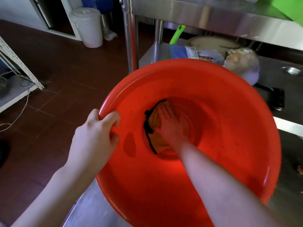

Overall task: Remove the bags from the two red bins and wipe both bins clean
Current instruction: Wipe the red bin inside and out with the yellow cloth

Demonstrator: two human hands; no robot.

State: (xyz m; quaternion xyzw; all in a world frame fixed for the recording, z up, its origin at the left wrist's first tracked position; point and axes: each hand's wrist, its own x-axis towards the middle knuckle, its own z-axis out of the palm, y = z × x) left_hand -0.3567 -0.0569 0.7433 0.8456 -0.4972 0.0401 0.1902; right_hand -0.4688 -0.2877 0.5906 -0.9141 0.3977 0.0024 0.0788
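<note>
A large red bin (229,128) fills the middle of the view, tilted with its mouth toward me. My left hand (96,136) grips its rim on the left side, fingers curled over the edge. My right hand (172,126) reaches deep inside and presses a yellow cloth with a black edge (155,128) flat against the bin's bottom, fingers spread. No bag is visible in this bin. A second red bin is not in view.
The bin rests at a steel table's edge (91,207). Behind it, a lower steel shelf (157,53) holds a plastic-wrapped bundle (241,61) and a green handle (177,34). A white lidded bucket (88,27) stands on the brown tiled floor (65,76).
</note>
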